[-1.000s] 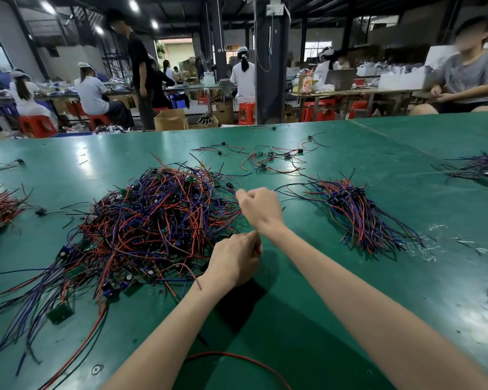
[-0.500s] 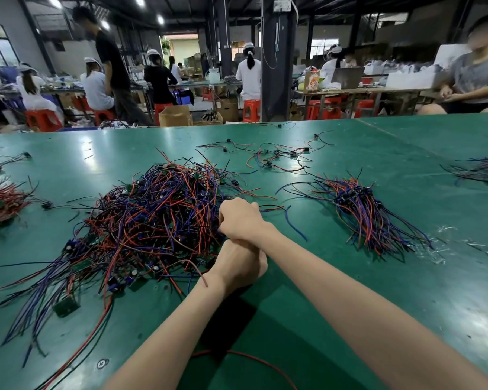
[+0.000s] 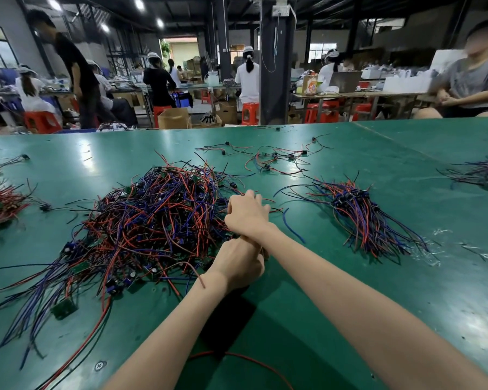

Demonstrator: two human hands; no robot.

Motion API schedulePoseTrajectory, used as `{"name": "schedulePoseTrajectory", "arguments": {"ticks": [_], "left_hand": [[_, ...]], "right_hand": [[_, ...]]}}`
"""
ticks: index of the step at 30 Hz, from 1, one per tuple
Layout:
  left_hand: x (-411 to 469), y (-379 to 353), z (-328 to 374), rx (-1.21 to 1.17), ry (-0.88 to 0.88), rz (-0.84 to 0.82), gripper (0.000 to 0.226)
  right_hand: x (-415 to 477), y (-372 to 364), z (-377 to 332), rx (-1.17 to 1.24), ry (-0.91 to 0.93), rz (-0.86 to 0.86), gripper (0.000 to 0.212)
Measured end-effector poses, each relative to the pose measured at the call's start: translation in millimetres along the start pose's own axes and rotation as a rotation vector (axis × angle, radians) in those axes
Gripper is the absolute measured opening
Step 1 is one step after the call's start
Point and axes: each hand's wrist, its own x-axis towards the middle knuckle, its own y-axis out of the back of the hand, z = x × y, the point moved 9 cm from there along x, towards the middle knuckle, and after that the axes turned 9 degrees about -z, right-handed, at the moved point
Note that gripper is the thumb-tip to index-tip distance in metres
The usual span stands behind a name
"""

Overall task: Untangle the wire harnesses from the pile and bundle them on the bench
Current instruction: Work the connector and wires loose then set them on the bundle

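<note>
head view: a green tabletop (image 3: 335,319) carries the big tangled pile of wire harnesses (image 3: 152,220), red, blue and black leads heaped left of centre with small green circuit boards (image 3: 64,309) and dark connectors showing among them along its near edge. both hands meet at the pile's right edge. the right hand (image 3: 247,213) crosses over the top with its fingers curled down and away from the camera into the outer wires, and the left hand (image 3: 238,263) sits just below it as a closed fist, touching the underside of the right wrist. their fingertips are hidden, so i cannot tell whether either one actually grasps a wire. a pinkish lead (image 3: 196,273) lies across the left wrist, and a blue lead (image 3: 292,228) curves out from beside the right forearm. to the right, apart from the pile, lies a tidier bundle (image 3: 358,215) with its black connectors gathered at one end and its wires fanned toward the near side. a few loose harnesses (image 3: 273,160) are scattered farther back, a mostly red bunch (image 3: 0,204) lies at the left edge and another bunch (image 3: 485,173) at the far right. one red wire (image 3: 237,358) loops on the tabletop between the forearms. beyond the tabletop an open cardboard box (image 3: 174,118) stands on the floor; its contents cannot be seen. people sit at other tables in the background.
</note>
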Motion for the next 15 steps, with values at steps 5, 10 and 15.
{"name": "schedulePoseTrajectory", "arguments": {"ticks": [5, 10, 15], "left_hand": [[-2, 4, 2, -0.058, -0.032, 0.018, 0.026], [-4, 5, 1, -0.081, -0.026, 0.017, 0.037], [-1, 4, 2, -0.095, -0.03, -0.017, 0.023]], "right_hand": [[23, -4, -25, -0.024, 0.137, -0.049, 0.043], [42, -28, -38, 0.066, 0.19, -0.321, 0.052], [58, -16, -18, 0.407, 0.074, -0.171, 0.047]]}}
